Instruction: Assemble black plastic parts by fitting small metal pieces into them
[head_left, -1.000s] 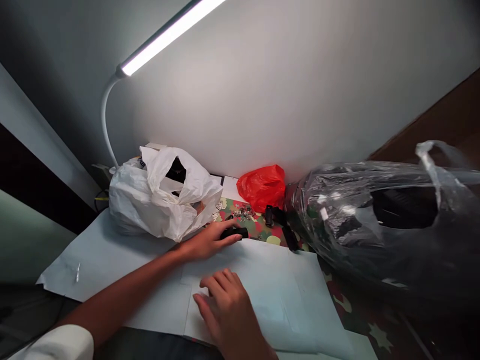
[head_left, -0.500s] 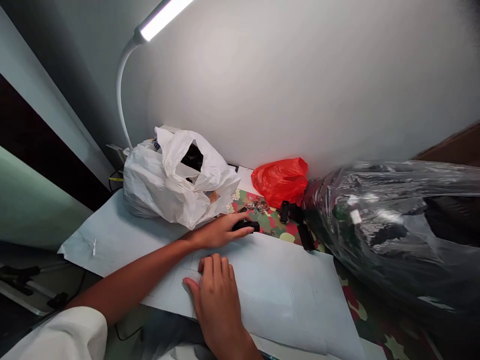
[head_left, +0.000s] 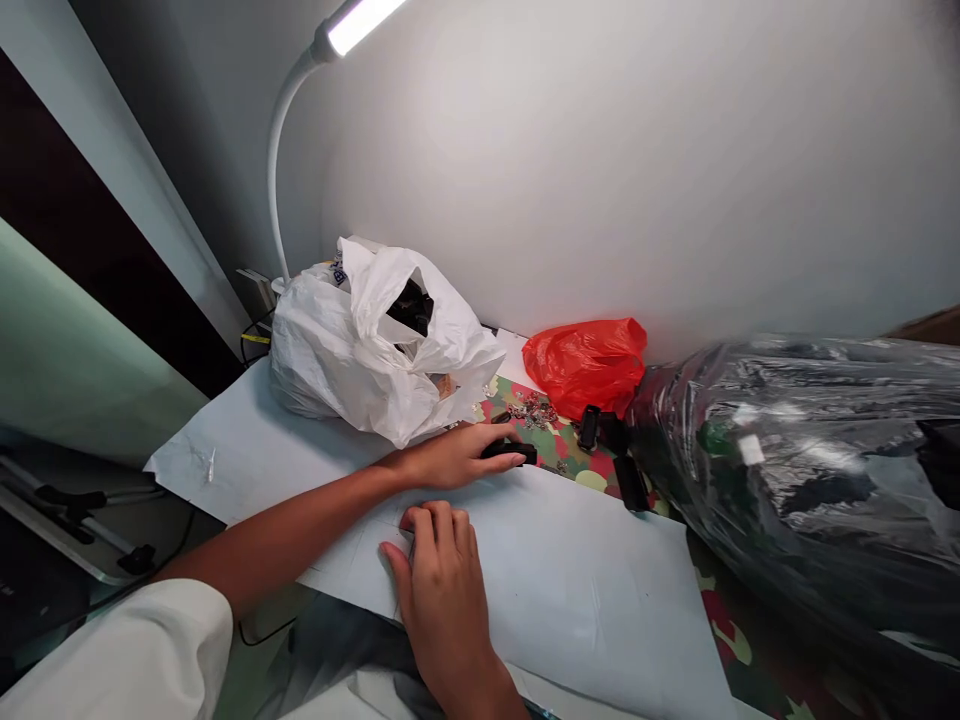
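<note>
My left hand [head_left: 472, 455] reaches over the far edge of the pale sheet. Its thumb and fingers are closed around a small black oblong object [head_left: 523, 453], partly covered by the hand. Nearer to me, my right hand [head_left: 442, 590] rests on the pale sheet [head_left: 577, 580] with bent fingers and the thumb held apart. I see nothing gripped in it, though its palm side is hidden. Just beyond my left hand lies a pile of small shiny metal pieces [head_left: 534, 408] on a camouflage-patterned surface [head_left: 592, 470]. To its right sit black pieces [head_left: 589, 428].
A white plastic bag [head_left: 322, 350] with dark contents stands at the left, beside a lit lamp [head_left: 277, 170]. A red plastic bag [head_left: 585, 365] lies against the wall. A large clear plastic bag [head_left: 810, 480] with dark contents fills the right side.
The scene has shifted slightly to the right in the view. Both hands keep nearly the same pose and place on the table, the left still on the black object.
</note>
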